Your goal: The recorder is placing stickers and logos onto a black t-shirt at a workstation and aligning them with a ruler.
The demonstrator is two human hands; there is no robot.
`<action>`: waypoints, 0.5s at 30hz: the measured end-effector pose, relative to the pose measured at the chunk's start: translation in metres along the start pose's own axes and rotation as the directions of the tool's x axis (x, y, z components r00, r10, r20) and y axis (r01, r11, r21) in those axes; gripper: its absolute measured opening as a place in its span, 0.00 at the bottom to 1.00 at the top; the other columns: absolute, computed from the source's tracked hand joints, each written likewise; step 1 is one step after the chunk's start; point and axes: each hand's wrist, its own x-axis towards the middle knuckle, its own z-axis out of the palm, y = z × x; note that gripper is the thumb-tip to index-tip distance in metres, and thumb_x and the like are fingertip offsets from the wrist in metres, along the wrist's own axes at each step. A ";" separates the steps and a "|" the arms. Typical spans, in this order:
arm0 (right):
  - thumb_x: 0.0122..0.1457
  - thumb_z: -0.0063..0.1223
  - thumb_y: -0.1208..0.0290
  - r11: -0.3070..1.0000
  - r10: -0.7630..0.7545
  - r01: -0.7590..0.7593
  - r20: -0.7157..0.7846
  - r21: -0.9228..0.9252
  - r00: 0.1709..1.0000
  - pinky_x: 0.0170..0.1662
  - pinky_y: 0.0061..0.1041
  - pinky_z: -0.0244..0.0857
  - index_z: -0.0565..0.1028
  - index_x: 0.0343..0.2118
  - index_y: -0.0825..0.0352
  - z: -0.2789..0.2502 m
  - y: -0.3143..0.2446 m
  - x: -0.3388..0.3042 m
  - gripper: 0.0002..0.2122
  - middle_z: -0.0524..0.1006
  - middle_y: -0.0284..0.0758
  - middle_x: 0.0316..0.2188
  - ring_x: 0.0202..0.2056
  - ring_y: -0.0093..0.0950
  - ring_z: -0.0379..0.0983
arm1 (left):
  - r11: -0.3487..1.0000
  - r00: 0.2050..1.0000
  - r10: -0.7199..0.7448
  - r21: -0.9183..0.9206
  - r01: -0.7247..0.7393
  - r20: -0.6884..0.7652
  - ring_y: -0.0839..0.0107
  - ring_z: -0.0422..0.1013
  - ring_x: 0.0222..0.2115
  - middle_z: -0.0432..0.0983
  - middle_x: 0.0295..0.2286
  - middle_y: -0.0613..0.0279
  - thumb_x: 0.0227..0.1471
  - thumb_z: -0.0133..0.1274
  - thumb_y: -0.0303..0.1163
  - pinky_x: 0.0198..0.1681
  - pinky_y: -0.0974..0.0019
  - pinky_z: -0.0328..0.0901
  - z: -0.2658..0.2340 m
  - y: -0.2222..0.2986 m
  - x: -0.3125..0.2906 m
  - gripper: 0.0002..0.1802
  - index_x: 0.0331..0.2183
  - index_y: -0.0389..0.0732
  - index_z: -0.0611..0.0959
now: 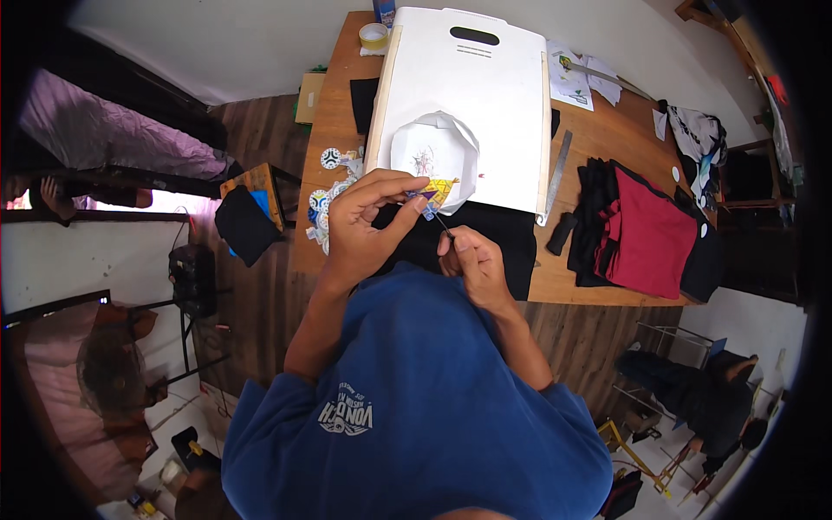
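My left hand (362, 224) pinches a small yellow and blue patterned piece (443, 191), like a patch or a printed transfer, between thumb and fingers. A thin dark pointed tool (444, 227) is closed in my right hand (479, 267), its tip touching or close to the lower edge of that piece. Its exact kind is too small to make out. Just beyond my hands, a white paper tray (469, 154) with folded walls holds fine dark scraps. The tray rests on a large white board (511, 113).
The board lies on a wooden table (555, 269) with black cloth (507, 247) at its near edge. Round patches (319, 201) lie to the left. On the right are a metal ruler (555, 173) and stacked red fabric (646, 230). Yellow tape (373, 35) stands far left.
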 end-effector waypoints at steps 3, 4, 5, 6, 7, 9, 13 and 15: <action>0.76 0.39 0.60 1.000 0.003 -0.003 -0.002 0.010 1.000 0.25 0.21 0.51 0.72 0.37 0.71 0.000 0.004 0.000 0.18 0.58 0.25 0.17 0.19 0.16 0.51 | 1.000 1.000 0.003 0.006 -0.003 0.003 0.73 0.78 0.41 0.79 0.42 0.54 0.54 0.61 0.14 0.47 0.73 0.73 -0.001 0.001 0.001 0.15 0.45 0.29 0.85; 0.76 0.39 0.60 1.000 0.002 -0.002 -0.003 0.010 1.000 0.25 0.21 0.51 0.72 0.37 0.71 0.000 0.003 0.001 0.18 0.58 0.25 0.17 0.19 0.16 0.51 | 1.000 1.000 0.009 0.013 -0.009 0.010 0.73 0.78 0.41 0.79 0.42 0.54 0.54 0.61 0.14 0.47 0.73 0.73 -0.001 0.001 0.001 0.15 0.45 0.29 0.85; 0.76 0.39 0.60 1.000 0.004 -0.004 -0.004 0.010 1.000 0.25 0.21 0.51 0.72 0.37 0.71 0.000 0.001 0.001 0.18 0.58 0.25 0.17 0.19 0.16 0.51 | 1.000 1.000 0.009 0.013 -0.009 0.009 0.73 0.78 0.41 0.79 0.42 0.54 0.54 0.61 0.14 0.47 0.73 0.73 0.000 0.001 0.001 0.15 0.45 0.29 0.85; 0.76 0.39 0.60 1.000 0.006 -0.005 -0.004 0.011 1.000 0.25 0.21 0.51 0.72 0.37 0.71 -0.001 0.000 0.001 0.17 0.59 0.25 0.17 0.19 0.16 0.51 | 1.000 1.000 0.007 0.011 -0.007 0.006 0.74 0.78 0.40 0.79 0.42 0.53 0.54 0.61 0.14 0.47 0.73 0.73 0.001 0.001 0.002 0.15 0.45 0.29 0.85; 0.76 0.39 0.60 1.000 0.005 -0.005 -0.004 0.010 1.000 0.25 0.21 0.51 0.72 0.37 0.71 -0.002 0.001 0.001 0.17 0.59 0.25 0.17 0.19 0.16 0.51 | 1.000 1.000 0.006 0.009 -0.006 0.004 0.74 0.78 0.40 0.79 0.42 0.53 0.54 0.61 0.14 0.47 0.73 0.73 0.002 0.001 0.002 0.15 0.45 0.29 0.85; 0.76 0.38 0.59 1.000 -0.011 0.011 -0.009 -0.022 1.000 0.25 0.21 0.50 0.72 0.38 0.71 -0.002 0.004 0.000 0.18 0.57 0.24 0.17 0.19 0.16 0.50 | 1.000 1.000 0.009 0.011 -0.009 0.010 0.74 0.78 0.40 0.79 0.42 0.53 0.54 0.61 0.14 0.47 0.73 0.73 0.002 0.000 0.002 0.15 0.45 0.28 0.85; 0.76 0.36 0.58 0.997 -0.011 0.012 -0.009 0.071 1.000 0.24 0.21 0.49 0.72 0.39 0.70 -0.006 0.005 0.000 0.19 0.56 0.24 0.17 0.19 0.16 0.49 | 0.996 0.996 0.014 -0.084 -0.021 -0.088 0.72 0.78 0.41 0.77 0.42 0.54 0.55 0.59 0.13 0.47 0.72 0.73 0.006 -0.005 0.000 0.14 0.45 0.27 0.81; 0.76 0.35 0.57 0.996 -0.005 0.006 -0.014 0.092 1.000 0.25 0.20 0.48 0.71 0.40 0.70 -0.007 0.011 0.000 0.19 0.55 0.24 0.18 0.19 0.16 0.49 | 0.987 0.990 0.016 -0.155 -0.038 -0.139 0.71 0.78 0.42 0.76 0.42 0.55 0.56 0.58 0.13 0.48 0.71 0.74 0.006 -0.012 0.000 0.13 0.44 0.27 0.80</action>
